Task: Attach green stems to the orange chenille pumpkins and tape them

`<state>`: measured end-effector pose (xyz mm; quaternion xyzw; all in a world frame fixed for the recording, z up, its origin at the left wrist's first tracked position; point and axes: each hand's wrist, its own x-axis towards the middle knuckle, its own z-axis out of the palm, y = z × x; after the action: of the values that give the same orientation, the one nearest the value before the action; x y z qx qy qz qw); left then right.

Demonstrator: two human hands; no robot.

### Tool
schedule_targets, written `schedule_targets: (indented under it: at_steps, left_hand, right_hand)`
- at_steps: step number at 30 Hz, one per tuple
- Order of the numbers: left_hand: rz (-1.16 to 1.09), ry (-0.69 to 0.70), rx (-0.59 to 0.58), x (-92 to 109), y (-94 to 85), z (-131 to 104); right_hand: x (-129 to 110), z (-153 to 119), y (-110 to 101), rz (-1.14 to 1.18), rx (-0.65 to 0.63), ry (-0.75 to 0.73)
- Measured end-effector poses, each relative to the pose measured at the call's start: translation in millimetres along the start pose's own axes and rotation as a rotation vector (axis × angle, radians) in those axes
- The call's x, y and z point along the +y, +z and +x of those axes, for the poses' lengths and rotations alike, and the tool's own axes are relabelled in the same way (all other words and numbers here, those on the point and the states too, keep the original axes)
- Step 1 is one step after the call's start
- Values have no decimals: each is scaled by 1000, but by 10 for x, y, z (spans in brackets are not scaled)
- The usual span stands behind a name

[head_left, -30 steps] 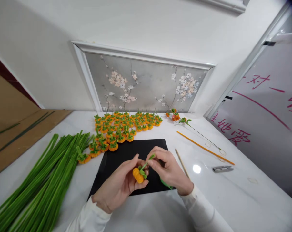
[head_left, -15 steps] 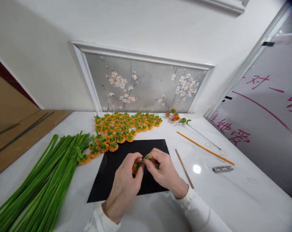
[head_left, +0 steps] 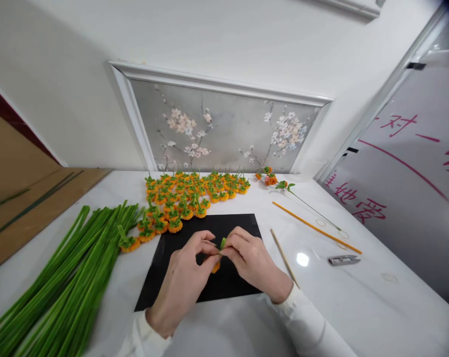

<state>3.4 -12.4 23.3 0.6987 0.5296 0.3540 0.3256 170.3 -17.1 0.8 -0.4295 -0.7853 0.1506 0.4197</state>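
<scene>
Our two hands have come together over the mat (head_left: 224, 287). A second ago the flower (head_left: 216, 267) lay open to view in our left hand (head_left: 185, 280), while our right hand (head_left: 252, 260) pinched the far end of its stem; now our left hand is turned back-up, and the fingertips of both meet closely. We judge that this gives us tighter control of the slim green part than of the orange head, and lets the fingertips work finely. Exactly what each finger grips between them is hidden, so we cannot tell whether it is the stem or a leaf.

The flower is above the mat, between our hands, clamped in the fingertips. Its head shows only in part, just below our left thumb, and its green tip (head_left: 223, 243) sticks up past the fingers. The tip has swung more upright than it was half a second ago, when it slanted to the right. The long axis seems to run from the head, nearest us, through the pinch to the tip, which points away from us towards the wall (head_left: 224, 39), leaning slightly right.

On the counter (head_left: 358, 302), green stalks (head_left: 64, 263) lie left of the mat and more orange flowers (head_left: 175, 226) sit beyond it; a thin stick (head_left: 284, 255) lies just beside our right hand.
</scene>
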Motion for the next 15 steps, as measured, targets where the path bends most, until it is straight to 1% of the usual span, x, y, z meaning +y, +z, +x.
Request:
schedule_targets:
  at_steps: [4,7,11,13,15]
  left_hand:
    - [-179,-63,-129,-14,-34,31]
    - [-331,-108,-219,4,-73,48]
    - [-510,-191,-383,50,-148,59]
    - [-587,-235,-471,71,-184,58]
    - [-646,-259,-527,91,-208,50]
  right_hand:
    - [-19,15,-33,161,4,29]
    - [-41,31,-62,283,-9,83]
    - [-54,39,-103,453,-66,147]
    - [-57,36,-119,515,-95,149]
    - [-62,31,-125,539,-102,143]
